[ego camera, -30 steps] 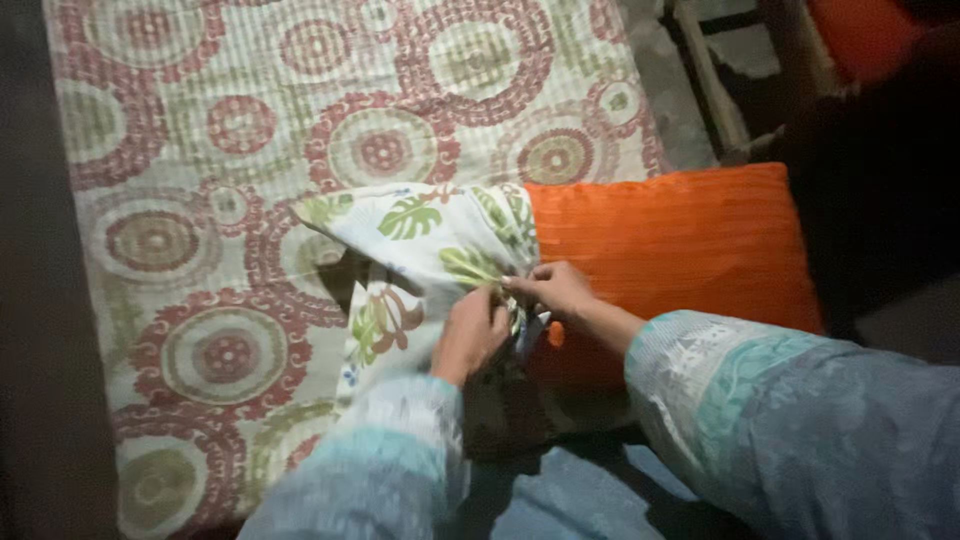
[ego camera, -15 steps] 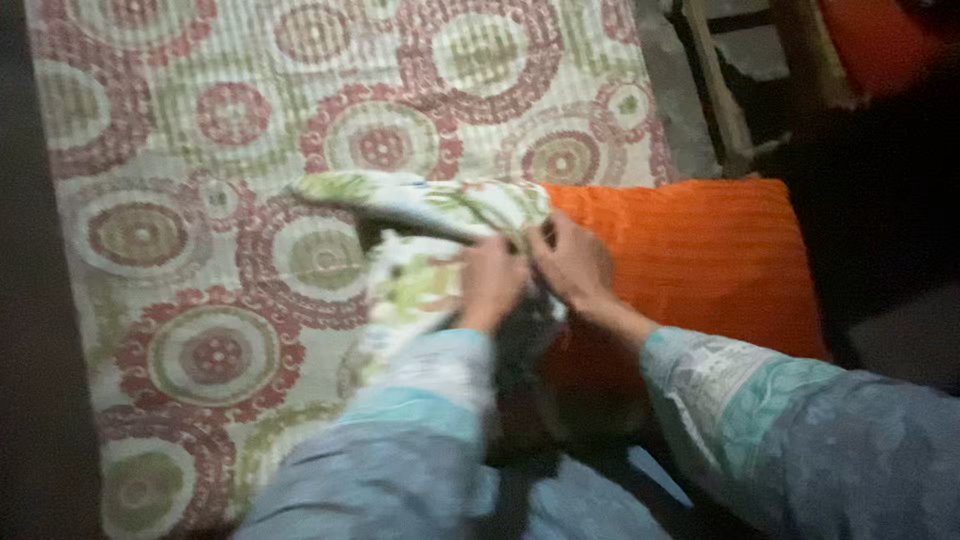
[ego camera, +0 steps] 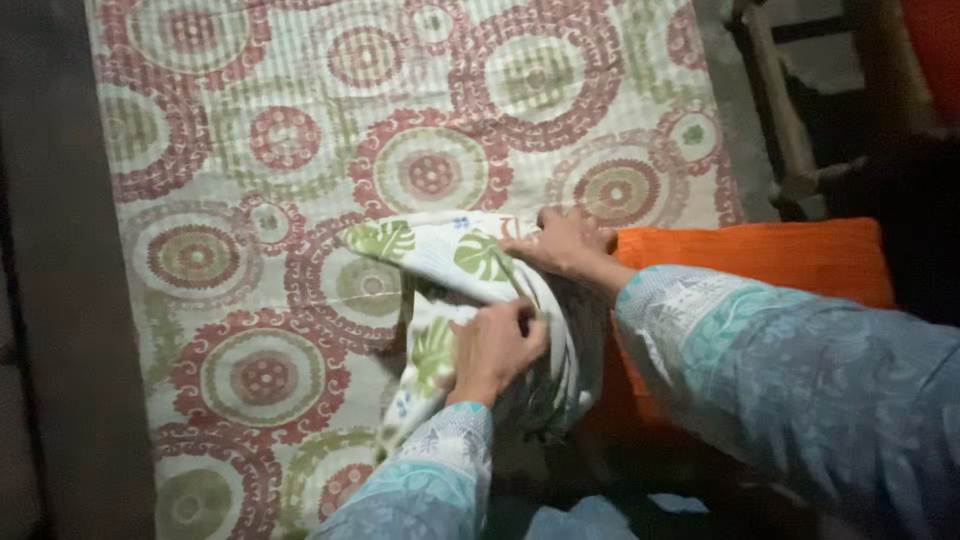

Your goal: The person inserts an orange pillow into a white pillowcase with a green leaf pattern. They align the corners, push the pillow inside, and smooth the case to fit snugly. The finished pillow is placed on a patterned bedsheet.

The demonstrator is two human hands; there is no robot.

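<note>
An orange ribbed pillow (ego camera: 770,262) lies on a bed, its left end inside a white pillowcase with green leaf prints (ego camera: 440,250). My left hand (ego camera: 492,348) grips the near edge of the pillowcase opening. My right hand (ego camera: 566,240) grips the far edge of the opening, where the case meets the pillow. Both sleeves are pale blue with a light pattern. The pillow's near side is hidden behind my right arm.
The bed has a quilted cover with red and green circle patterns (ego camera: 300,130). A dark strip (ego camera: 60,300) runs along its left side. A wooden frame (ego camera: 780,110) stands beyond the bed's right edge, with dark shapes behind it.
Both hands have shifted along the pillowcase opening; my right hand went up to its far edge and my left stayed lower. More of the pillow's left end is covered. The view has shifted.
</note>
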